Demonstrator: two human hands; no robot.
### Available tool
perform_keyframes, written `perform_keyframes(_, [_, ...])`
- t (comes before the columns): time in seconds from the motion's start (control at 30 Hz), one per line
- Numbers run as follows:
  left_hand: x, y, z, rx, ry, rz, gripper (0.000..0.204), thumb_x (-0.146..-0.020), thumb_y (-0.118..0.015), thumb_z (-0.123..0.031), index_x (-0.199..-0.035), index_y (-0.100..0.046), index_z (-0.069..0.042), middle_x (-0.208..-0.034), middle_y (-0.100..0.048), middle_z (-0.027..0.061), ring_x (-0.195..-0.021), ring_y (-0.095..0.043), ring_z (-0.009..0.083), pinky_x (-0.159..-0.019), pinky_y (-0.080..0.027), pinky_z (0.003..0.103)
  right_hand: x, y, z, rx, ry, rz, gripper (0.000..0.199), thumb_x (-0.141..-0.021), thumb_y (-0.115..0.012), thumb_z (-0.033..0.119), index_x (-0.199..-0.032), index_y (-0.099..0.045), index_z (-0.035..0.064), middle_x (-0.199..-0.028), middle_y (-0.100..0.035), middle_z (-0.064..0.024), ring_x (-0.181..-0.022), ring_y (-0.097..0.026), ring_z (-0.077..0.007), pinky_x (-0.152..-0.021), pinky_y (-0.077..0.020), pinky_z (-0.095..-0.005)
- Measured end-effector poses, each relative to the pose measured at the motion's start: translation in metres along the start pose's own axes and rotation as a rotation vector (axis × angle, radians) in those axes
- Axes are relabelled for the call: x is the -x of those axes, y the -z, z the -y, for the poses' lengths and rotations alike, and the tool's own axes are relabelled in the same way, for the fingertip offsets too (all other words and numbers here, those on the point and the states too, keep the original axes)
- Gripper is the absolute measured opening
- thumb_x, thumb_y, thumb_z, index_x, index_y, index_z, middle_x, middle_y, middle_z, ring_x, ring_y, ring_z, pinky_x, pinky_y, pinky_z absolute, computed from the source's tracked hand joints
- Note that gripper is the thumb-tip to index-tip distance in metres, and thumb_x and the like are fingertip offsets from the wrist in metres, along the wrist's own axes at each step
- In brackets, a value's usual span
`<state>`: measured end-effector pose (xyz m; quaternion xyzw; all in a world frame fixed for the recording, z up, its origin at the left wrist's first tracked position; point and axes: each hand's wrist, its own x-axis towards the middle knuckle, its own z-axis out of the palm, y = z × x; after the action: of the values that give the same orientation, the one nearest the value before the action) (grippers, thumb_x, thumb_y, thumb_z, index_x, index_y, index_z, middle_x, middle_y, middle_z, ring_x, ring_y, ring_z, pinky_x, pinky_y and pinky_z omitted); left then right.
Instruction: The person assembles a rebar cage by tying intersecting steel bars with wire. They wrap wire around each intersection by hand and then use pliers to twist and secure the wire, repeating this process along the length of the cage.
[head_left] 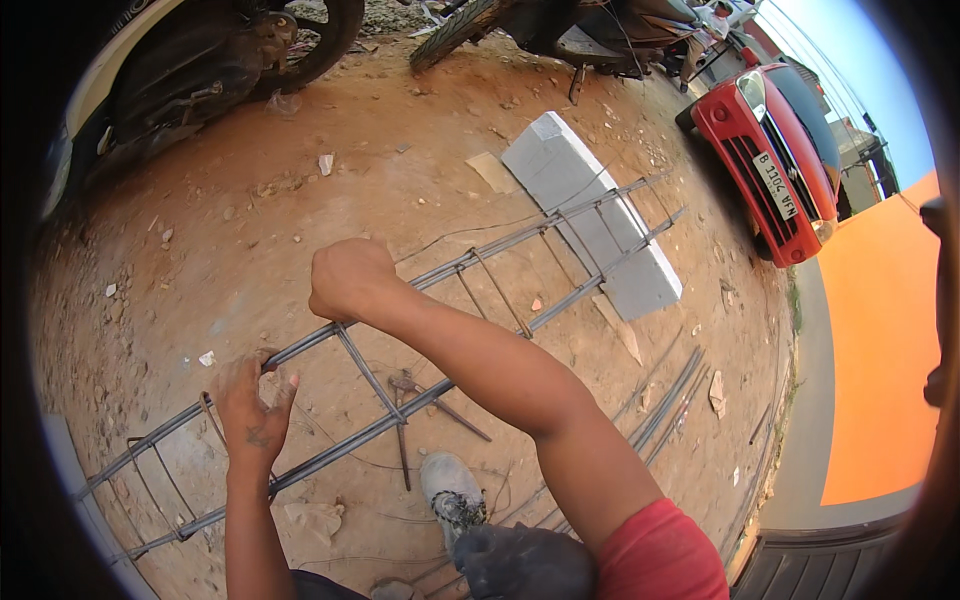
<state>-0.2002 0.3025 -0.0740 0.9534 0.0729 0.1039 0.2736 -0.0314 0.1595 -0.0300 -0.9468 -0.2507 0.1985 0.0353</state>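
Note:
A long rebar cage (470,262) of steel bars and bent stirrups runs slantwise from lower left to upper right. My left hand (250,405) is at its far bars on the left, fingers curled over the steel and thumb standing apart. Further right, my right hand (352,280) is closed in a fist at the same bars, where one stirrup (367,370) meets them; its palm side is hidden. On the dirt under the cage lie pincers (402,385) with their handles spread. The cage's right end rests across a pale grey block (575,200).
My shoe (450,480) stands near the pincers. Loose steel rods (668,400) lie on the ground at right. Two motorbikes, one a dark motorbike (560,35), stand at the far side. A red car (775,160) is parked beyond, near an orange panel (885,350). Stones and scraps litter the dirt.

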Motion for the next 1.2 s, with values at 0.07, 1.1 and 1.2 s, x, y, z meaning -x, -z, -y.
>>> perform_keyframes(0.07, [0.001,0.002,0.0,0.008,-0.028,0.004,0.041,-0.075,-0.078,-0.019,-0.112,-0.062,-0.009,-0.098,-0.065,0.0092,-0.097,-0.06,0.0283,-0.094,-0.038,0.041,0.001,-0.009,0.005,0.051,0.017,-0.097,0.032,-0.076,-0.073,0.038,-0.088,-0.074,0.0084,-0.092,-0.072,-0.0152,-0.093,-0.068,-0.0322,-0.086,-0.0432,-0.0479])
perform_keyframes(1.1, [0.004,-0.006,0.019,-0.006,-0.081,0.034,0.053,-0.076,-0.077,-0.036,-0.121,-0.063,-0.012,-0.111,-0.069,0.0052,-0.11,-0.061,0.0266,-0.097,-0.041,0.042,0.149,-0.294,-0.115,-0.2,-0.472,0.203,0.031,-0.073,-0.062,0.006,-0.104,-0.064,0.0031,-0.104,-0.065,-0.0207,-0.091,-0.066,-0.036,-0.08,-0.0514,-0.044])
perform_keyframes(1.2, [0.002,-0.005,0.018,0.078,-0.045,0.055,0.053,-0.075,-0.077,-0.037,-0.121,-0.064,-0.014,-0.111,-0.069,0.0048,-0.11,-0.061,0.0271,-0.098,-0.04,0.042,0.147,-0.295,-0.107,-0.494,-0.523,0.216,0.031,-0.074,-0.057,0.004,-0.103,-0.067,0.0007,-0.108,-0.067,-0.0218,-0.092,-0.066,-0.0355,-0.08,-0.0514,-0.0407])
